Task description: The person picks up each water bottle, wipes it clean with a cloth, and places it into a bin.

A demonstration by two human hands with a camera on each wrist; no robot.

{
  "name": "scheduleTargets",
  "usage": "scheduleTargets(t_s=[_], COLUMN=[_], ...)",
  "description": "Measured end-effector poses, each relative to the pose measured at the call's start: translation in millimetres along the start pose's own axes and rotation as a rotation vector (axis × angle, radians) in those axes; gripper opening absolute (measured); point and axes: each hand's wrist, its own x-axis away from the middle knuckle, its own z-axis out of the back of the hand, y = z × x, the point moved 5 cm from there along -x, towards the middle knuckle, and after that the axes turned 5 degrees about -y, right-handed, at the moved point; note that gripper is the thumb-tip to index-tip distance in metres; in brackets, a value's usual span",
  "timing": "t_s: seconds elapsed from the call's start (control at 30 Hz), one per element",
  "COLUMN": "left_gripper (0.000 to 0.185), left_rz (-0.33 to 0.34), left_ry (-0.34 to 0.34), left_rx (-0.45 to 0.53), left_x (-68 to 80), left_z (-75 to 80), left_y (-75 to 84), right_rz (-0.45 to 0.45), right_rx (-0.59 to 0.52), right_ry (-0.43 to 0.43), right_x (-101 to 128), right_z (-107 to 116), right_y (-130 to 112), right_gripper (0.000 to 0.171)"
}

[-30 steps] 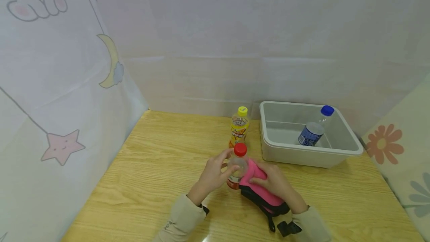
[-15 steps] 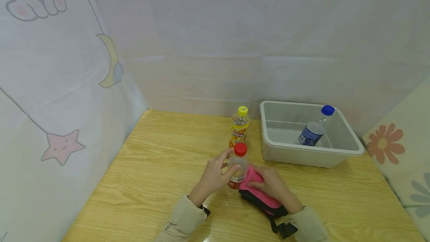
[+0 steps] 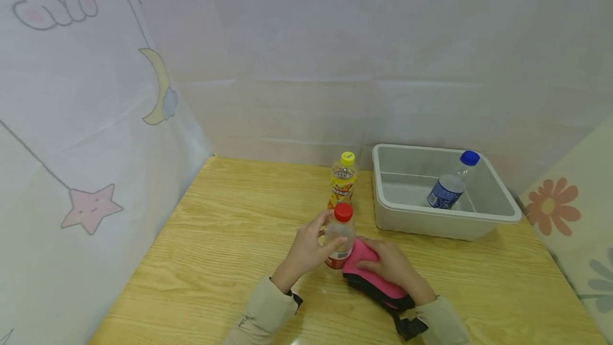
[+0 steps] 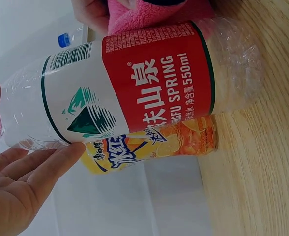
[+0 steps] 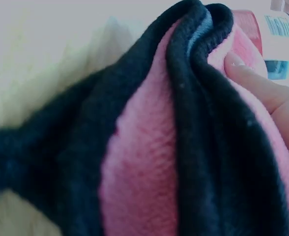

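Note:
A clear water bottle [image 4: 154, 78] with a red cap and a red-and-white label stands upright on the wooden table. My left hand [image 3: 306, 249] holds its upper half, thumb on one side and fingers on the other. My right hand [image 3: 392, 265] grips a bunched pink fleecy cloth [image 3: 373, 276] with black edging, its front end up against the lower right side of the bottle, by the label. In the right wrist view the cloth's black-trimmed folds [image 5: 193, 123] fill most of the picture, with a fingertip [image 5: 235, 59] pressing on the pink side.
Just behind the held bottle stands an iced tea bottle [image 3: 344, 180] with a yellow cap. At the back right, a light grey plastic bin [image 3: 445, 222] has a blue-capped bottle [image 3: 446, 190] leaning inside. A printed white sheet [image 3: 287, 68] hangs behind the table.
My right hand and the pink cloth have slid a little lower along the bottle's side. The left hand and the bottle have stayed almost in place.

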Motion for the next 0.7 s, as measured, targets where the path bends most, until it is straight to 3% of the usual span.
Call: scheduleTargets(t_s=[0.43, 0.7], left_gripper=[0.054, 0.057], left_rz=[-0.001, 0.001], left_ry=[-0.042, -0.088], left_rx=[0.033, 0.031], left_x=[-1.4, -1.4], left_z=[1.4, 2.0], left_y=[-0.7, -0.4], right_rz=[-0.068, -0.051], right_rx=[-0.013, -0.014], right_ry=[0.003, 0.039], right_x=[7.5, 11.6], right_z=[19.5, 37.9], right_y=[-2.9, -8.9], right_gripper=[0.056, 0.054])
